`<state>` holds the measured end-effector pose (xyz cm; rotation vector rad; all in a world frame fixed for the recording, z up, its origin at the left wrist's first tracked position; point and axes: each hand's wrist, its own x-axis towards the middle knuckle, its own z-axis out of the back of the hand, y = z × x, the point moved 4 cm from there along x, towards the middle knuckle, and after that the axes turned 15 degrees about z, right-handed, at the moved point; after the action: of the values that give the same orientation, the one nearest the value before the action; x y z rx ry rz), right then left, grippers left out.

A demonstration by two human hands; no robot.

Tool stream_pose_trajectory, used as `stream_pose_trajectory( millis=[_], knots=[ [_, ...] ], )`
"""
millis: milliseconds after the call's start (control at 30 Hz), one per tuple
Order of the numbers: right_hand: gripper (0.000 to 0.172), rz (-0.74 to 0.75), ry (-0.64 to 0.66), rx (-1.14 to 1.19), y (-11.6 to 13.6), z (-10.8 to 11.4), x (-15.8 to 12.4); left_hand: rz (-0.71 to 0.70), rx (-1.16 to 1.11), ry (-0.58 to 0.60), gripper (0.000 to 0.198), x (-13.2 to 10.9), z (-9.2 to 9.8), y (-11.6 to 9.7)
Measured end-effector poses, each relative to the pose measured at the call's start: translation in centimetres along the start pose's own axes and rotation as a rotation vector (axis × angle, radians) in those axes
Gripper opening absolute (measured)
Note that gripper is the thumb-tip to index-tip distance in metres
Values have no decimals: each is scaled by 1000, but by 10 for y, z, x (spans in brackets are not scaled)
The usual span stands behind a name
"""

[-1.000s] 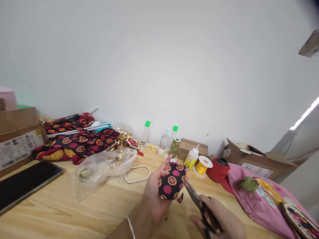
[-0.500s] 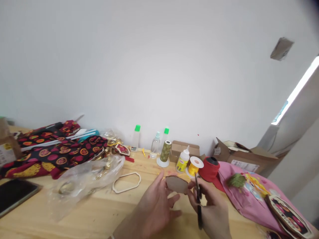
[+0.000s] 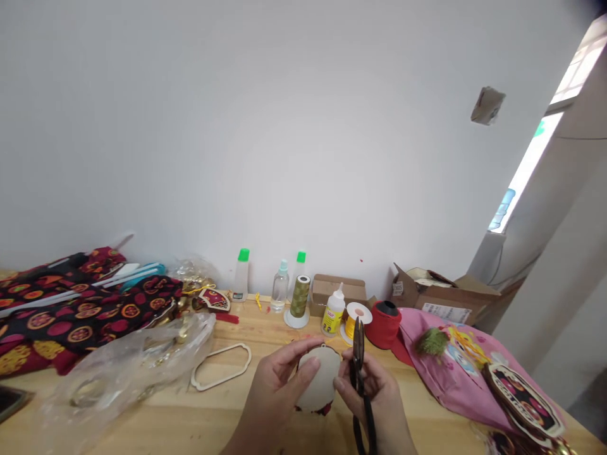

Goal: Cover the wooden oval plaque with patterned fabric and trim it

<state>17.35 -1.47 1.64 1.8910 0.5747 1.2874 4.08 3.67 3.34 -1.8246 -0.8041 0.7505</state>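
My left hand [image 3: 275, 388] grips a pale scalloped board piece [image 3: 322, 384], thumb across its face and fingers behind. Dark red patterned fabric peeks out along its lower edge, and a small loop shows at the top. Black-handled scissors [image 3: 359, 360] lie in my right hand [image 3: 382, 395], blades pointing up, and it appears they are closed. The thumb and fingertips of that hand also meet the board's right edge. An empty wooden frame [image 3: 222, 366] with a similar scalloped outline rests on the table left of my hands.
Behind my hands stand a glue bottle [image 3: 333, 311], a green thread spool [image 3: 300, 297], a yellow cord spool [image 3: 356, 319] and a red thread cone [image 3: 383, 325]. Patterned fabric [image 3: 95, 316] and a plastic bag [image 3: 128, 363] lie left. A pink cloth [image 3: 441, 373] and cardboard box [image 3: 446, 294] are right.
The board piece has turned from lying sideways to upright, its pale face towards me. My left fingers have closed round it. The view has swung slightly right, so the phone has mostly left the picture.
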Motion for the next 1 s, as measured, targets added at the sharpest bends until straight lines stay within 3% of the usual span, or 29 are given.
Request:
stream_pose_trajectory(
  millis=[267, 433, 733, 867, 1000],
  knots=[
    [27, -25, 41, 74, -10, -4, -5, 19, -82, -17, 25, 5, 5, 1],
    [26, -9, 43, 58, -12, -4, -7, 21, -143, -19, 32, 8, 6, 1],
    [30, 17, 118, 126, 13, -4, 4, -9, -63, -37, 24, 8, 9, 3],
    [30, 42, 148, 46, 24, 3, 7, -22, -41, 45, 23, 1, 6, 2],
    [28, 44, 105, -5, 27, 1, 4, 17, -13, 166, 34, -2, -2, 4]
  ],
)
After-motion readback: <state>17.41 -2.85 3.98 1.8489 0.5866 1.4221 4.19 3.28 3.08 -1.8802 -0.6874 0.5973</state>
